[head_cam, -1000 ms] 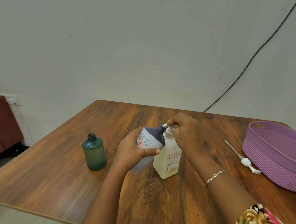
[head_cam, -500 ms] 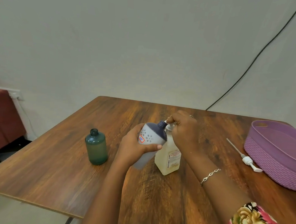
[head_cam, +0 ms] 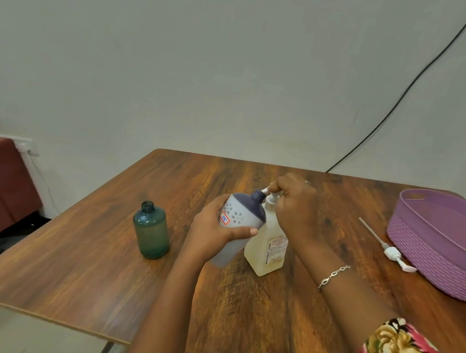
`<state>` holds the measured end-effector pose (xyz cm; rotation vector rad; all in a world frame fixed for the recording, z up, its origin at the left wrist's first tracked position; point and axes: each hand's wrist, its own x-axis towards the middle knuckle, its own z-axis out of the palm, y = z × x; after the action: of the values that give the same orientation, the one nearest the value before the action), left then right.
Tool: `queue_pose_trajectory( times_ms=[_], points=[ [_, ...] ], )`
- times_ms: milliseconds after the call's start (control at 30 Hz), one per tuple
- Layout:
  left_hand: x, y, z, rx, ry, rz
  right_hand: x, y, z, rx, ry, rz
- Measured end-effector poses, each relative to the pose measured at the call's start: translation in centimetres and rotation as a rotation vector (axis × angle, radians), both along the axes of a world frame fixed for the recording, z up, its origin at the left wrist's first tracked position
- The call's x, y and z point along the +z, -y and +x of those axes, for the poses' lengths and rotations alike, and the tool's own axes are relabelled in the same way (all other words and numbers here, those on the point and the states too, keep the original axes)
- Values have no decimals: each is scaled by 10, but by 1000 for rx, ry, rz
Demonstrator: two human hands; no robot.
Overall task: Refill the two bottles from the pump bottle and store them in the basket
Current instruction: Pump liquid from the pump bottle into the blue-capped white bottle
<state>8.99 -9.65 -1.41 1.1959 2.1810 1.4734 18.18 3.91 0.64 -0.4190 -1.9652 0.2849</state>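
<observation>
Head view showed your left hand (head_cam: 214, 237) wrapped around the white bottle (head_cam: 240, 225), fingers curled tight on its body, thumb across the front under the red label. You held it tilted, its dark neck leaning right to touch the pump bottle (head_cam: 267, 248). Your right hand (head_cam: 294, 208) sat on top of the pump head, fingers closed down over it; the white nozzle tip poked out just at the neck opening. I could not tell whether liquid was flowing.

The pump bottle stood upright on the table (head_cam: 104, 263), just right of the white one and touching it. The green bottle (head_cam: 151, 231) stood uncapped to the left, well apart, untouched. The basket (head_cam: 440, 253) sat at the right edge, nothing visible inside it. A loose pump (head_cam: 389, 251) lay just beside the basket, probably off one of the two bottles.

Judged step: filling bottle one, so the task looked early.

To do it well:
- Nozzle tip should have sat inside the neck, not on the rim, or drips run down the side.
- Press straight down; a sideways push could tip the pump bottle, since nothing else steadied it.
- Slow full strokes, letting the head rise fully each time.
- Less tilt as the level climbed, to avoid spill.
</observation>
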Motion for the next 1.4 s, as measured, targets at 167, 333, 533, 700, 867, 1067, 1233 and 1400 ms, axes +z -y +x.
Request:
queue_pose_trajectory(
  times_ms=[167, 333, 533, 700, 867, 1067, 1233, 1400],
  points=[
    [2, 1, 0, 3, 9, 3, 9, -2, 4, 35, -44, -70],
    [1, 0, 1, -4, 24, 5, 0, -2, 0, 9, -5, -2],
    [1, -1, 1, 3, 26, -3, 3, -1, 5, 28, 14, -27],
    [0, 0, -1, 3, 45, 1, 18, -6, 1, -3, 36, -106],
    [-5, -1, -3, -1, 47, 1, -1, -2, -7, -59, -8, 5],
    [-6, 0, -3, -4, 60, -17, 0, -3, -2, 6, -64, -83],
    [-6, 2, -2, -3, 59, -28, 4, -3, -6, -20, -93, -61],
    [-9, 3, -3, -12, 74, -22, -7, -6, -9, -72, -46, 38]
  ],
)
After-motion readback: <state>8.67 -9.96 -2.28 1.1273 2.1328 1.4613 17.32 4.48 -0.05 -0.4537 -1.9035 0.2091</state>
